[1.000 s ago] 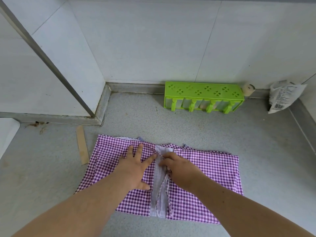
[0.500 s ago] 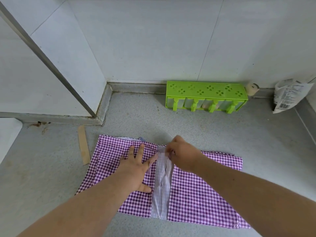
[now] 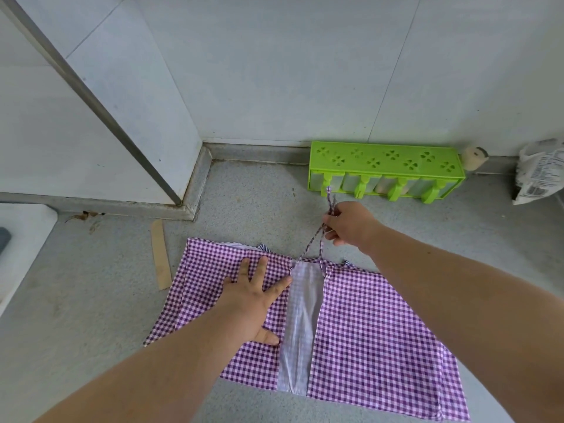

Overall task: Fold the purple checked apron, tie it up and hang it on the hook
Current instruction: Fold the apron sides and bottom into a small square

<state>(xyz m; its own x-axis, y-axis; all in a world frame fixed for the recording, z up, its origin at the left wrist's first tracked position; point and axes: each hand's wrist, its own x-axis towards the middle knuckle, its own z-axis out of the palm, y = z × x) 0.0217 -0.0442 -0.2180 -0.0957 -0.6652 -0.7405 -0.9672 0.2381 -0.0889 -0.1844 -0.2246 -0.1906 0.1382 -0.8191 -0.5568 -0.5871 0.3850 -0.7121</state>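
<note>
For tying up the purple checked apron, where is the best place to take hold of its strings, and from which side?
Probably near where the strings leave the apron's far edge, coming from above on the far side. There both strands run close together, lifted off the counter. The right hand grips them further along; the left hand presses the cloth flat.

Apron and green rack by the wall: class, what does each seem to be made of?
Apron: thin woven cloth, likely cotton, matte; it lies flat, creased, with a paler underside showing.
Green rack: moulded plastic, probably; smooth, slightly glossy, with cut-out holes.
</note>
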